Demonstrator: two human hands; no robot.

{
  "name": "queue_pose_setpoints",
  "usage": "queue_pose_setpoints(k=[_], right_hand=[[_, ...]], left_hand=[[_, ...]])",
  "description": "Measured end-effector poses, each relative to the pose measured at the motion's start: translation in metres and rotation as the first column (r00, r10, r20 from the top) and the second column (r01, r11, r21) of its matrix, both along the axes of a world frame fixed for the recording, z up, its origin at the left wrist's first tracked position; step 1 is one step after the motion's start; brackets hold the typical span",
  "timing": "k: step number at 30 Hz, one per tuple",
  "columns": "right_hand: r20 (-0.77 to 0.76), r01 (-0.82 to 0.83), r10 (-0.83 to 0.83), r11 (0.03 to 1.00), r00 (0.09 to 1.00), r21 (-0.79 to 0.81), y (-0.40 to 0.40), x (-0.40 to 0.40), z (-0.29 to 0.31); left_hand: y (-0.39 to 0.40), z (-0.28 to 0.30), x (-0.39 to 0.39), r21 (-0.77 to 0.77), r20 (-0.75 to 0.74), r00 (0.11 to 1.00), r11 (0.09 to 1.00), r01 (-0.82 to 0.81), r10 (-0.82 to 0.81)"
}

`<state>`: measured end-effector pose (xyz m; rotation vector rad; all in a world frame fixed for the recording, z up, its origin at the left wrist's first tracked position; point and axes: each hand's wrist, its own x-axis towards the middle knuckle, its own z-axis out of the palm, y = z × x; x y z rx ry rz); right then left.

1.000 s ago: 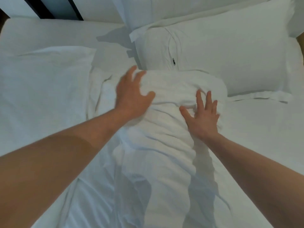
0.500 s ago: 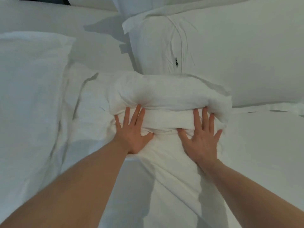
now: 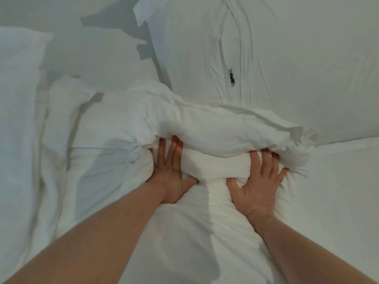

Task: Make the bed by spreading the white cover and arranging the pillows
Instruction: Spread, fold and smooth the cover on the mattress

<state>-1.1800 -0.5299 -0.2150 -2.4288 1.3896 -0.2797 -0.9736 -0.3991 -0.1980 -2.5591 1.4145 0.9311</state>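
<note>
Both hands lie flat, fingers straight and spread, gripping nothing: left hand (image 3: 170,173) and right hand (image 3: 258,187) press palm-down on the white cover (image 3: 205,130), fingertips tucked under its bunched roll at frame centre. Roll lies across the bed just below the large pillow (image 3: 287,58) at upper right; a second pillow (image 3: 18,78) sits at left edge. Judgement: flat palms pin the lower layer so the roll can be pushed out, cover mostly unspread.
</note>
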Motion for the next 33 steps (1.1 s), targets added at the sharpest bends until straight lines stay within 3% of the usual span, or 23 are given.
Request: queue_pose_setpoints(k=[10,17,19,22,24,26,30,33], right_hand=[[0.04,-0.011,0.01,1.0,0.999,0.009,-0.001,0.002,0.003],[0.096,-0.088,0.075,0.985,0.993,0.145,0.003,-0.019,0.038],[0.093,-0.13,0.111,0.965,0.989,0.23,0.011,-0.042,0.058],[0.015,-0.132,0.134,0.947,0.991,0.293,0.053,-0.088,0.094],[-0.023,-0.094,0.108,0.94,0.994,0.328,0.102,-0.118,0.118],[-0.041,-0.125,0.149,0.928,0.988,0.35,0.154,-0.142,0.137],[-0.153,-0.18,0.232,0.939,0.961,0.293,0.232,-0.182,0.134],[-0.221,-0.202,0.269,0.938,0.938,0.282,0.262,-0.204,0.115]], left_hand=[[0.0,-0.003,0.0,-0.009,0.024,0.998,0.998,-0.055,0.055],[0.007,0.03,-0.025,0.072,0.091,0.981,0.982,-0.177,0.17],[0.018,0.052,-0.045,0.003,0.034,0.952,0.953,-0.303,0.303],[0.056,0.107,-0.093,-0.233,-0.125,0.888,0.857,-0.461,0.443],[0.087,0.145,-0.137,-0.416,-0.09,0.953,0.858,-0.3,0.29],[0.118,0.167,-0.178,-0.447,0.0,0.995,0.89,-0.088,0.099],[0.191,0.141,-0.222,-0.207,0.114,0.99,0.973,0.103,-0.081],[0.237,0.112,-0.233,-0.058,0.093,0.994,0.996,0.065,-0.06]])
